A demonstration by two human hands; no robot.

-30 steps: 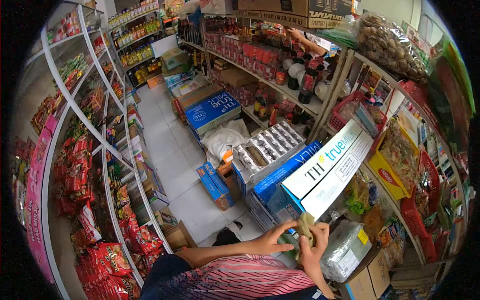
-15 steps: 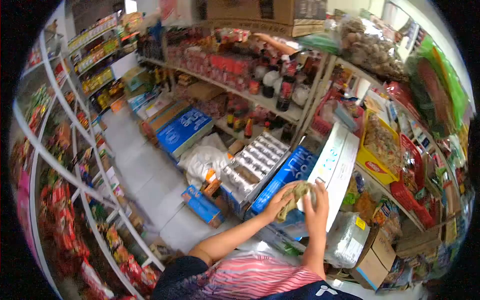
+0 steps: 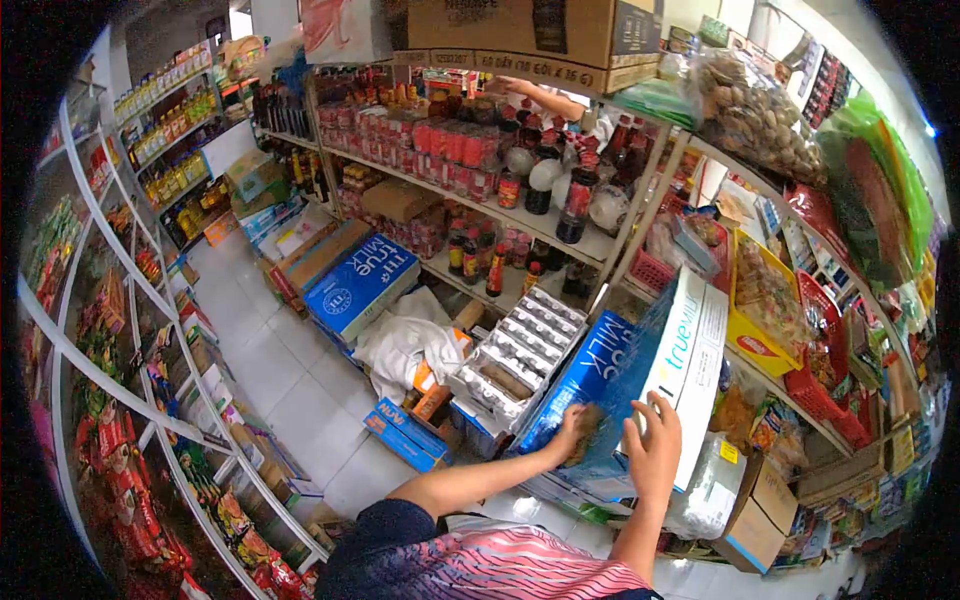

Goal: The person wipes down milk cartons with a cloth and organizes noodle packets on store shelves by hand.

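My left hand [image 3: 570, 436] is closed on an olive-brown cloth [image 3: 592, 432], partly hidden and blurred, against the blue side of a milk carton. My right hand [image 3: 656, 440] is empty, its fingers spread before the white flap [image 3: 686, 345] of that carton, which stands upright. Left of the flap is the blue printed part [image 3: 590, 365] of the carton. Beside it a box of silver-topped milk packs [image 3: 520, 345] lies open.
Bottles and jars fill a shelf [image 3: 480, 200]; behind it another person's arm [image 3: 545, 97] shows. A blue carton [image 3: 360, 285], white bag [image 3: 410, 345] and small blue box [image 3: 405, 435] sit left. A yellow basket [image 3: 765, 350] stands right. White racks [image 3: 110, 395] line the aisle.
The cloth was between both hands; now only my left hand has it, lower against the carton. My right hand has let go, opened and moved slightly right and down.
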